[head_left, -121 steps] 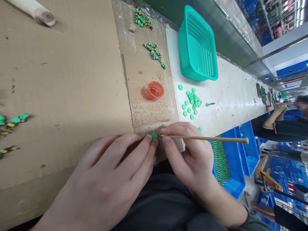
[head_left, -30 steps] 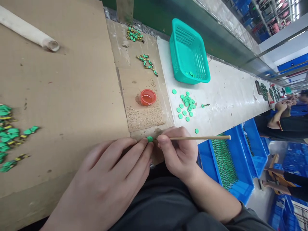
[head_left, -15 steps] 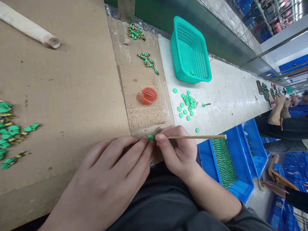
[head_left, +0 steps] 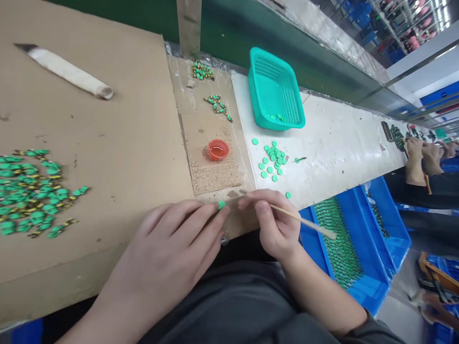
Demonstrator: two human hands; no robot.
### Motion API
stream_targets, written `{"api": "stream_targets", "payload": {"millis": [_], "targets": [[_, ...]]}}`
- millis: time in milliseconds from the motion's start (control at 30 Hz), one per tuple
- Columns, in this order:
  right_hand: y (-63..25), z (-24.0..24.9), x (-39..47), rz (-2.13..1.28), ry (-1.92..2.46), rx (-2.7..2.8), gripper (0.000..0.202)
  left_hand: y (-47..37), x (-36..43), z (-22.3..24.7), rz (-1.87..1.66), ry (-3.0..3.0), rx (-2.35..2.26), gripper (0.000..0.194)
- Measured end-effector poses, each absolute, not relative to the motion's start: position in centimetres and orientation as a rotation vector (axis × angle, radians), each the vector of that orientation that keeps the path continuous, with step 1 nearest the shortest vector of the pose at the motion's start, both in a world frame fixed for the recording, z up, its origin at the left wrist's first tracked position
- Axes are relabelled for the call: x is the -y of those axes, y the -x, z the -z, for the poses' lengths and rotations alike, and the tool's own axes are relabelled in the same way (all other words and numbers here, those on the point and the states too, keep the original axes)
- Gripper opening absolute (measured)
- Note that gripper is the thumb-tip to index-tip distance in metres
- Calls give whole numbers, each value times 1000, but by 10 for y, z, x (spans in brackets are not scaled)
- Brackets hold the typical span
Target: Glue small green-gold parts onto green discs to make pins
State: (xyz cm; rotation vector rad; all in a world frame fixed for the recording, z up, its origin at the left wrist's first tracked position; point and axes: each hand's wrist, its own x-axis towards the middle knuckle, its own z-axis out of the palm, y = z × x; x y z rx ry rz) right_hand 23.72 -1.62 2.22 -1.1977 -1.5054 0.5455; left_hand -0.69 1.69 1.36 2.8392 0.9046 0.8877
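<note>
At the table's near edge my left hand [head_left: 175, 243] pinches a small green piece [head_left: 221, 205] between its fingertips. My right hand [head_left: 274, 222] is closed on a thin wooden stick [head_left: 304, 220], whose pale end points right and down. The stick's other tip shows just left of the right fingers, apart from the green piece. Beyond the hands stands a small red cup [head_left: 218, 150] with liquid in it. Loose green discs [head_left: 275, 155] lie right of the cup. A pile of green, yellow and black pieces [head_left: 36, 196] lies at the left.
A teal basket [head_left: 276, 91] stands at the back, holding a few discs. A knife with a wrapped handle [head_left: 68, 69] lies at the far left. Blue bins [head_left: 378, 282] stand at the right, below the table edge. Another person's hands [head_left: 423, 155] are farther right.
My right hand has moved slightly right, away from the green piece, and the stick has tilted. The view has shifted, showing more of the left pile and the whole knife.
</note>
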Motion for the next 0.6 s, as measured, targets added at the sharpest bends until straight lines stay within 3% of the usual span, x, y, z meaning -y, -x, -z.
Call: {"api": "stream_targets", "payload": {"millis": [200,367,600], "targets": [[-245,-25,4,-548,1170,1808,19,14,-25,-22,-901,-2804,-846,22],[-242,-21,-8,-524,1008,2073,30,23,-28,-37,-755,-2809,-810,26],[-229,-22,-2,-522,1129,2096,23,50,-21,-46,-552,-2694,-1005,26]]}}
